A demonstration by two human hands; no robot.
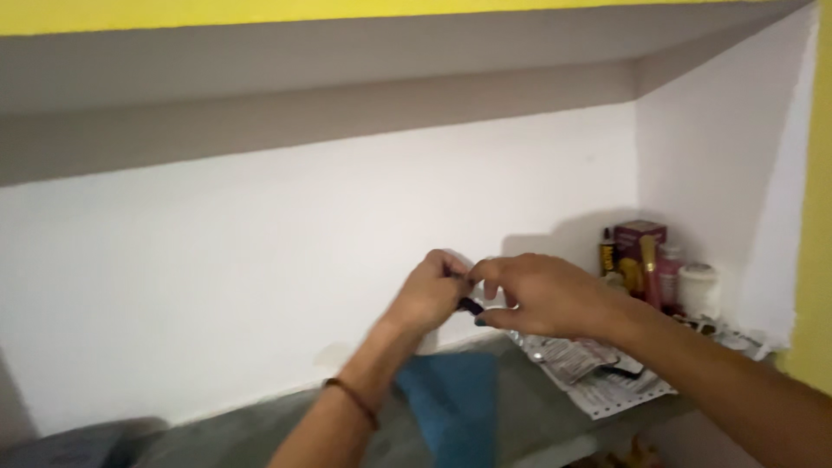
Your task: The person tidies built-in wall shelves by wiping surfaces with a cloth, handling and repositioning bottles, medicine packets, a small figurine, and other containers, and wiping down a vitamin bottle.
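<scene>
My left hand (431,290) and my right hand (537,295) meet in front of a white wall niche, above a grey shelf (260,425). Both pinch a small dark object (471,305) between their fingertips; what it is stays too small to tell. A thin dark band (351,400) circles my left wrist. A blue cloth or bag (455,403) hangs or lies just below the hands.
At the shelf's right end lie foil sachets on a printed paper (598,381). Behind them stand a maroon box (640,238), a small dark bottle (607,251), a pink container (669,277) and a white roll (698,290). A yellow wall (815,260) borders the right side.
</scene>
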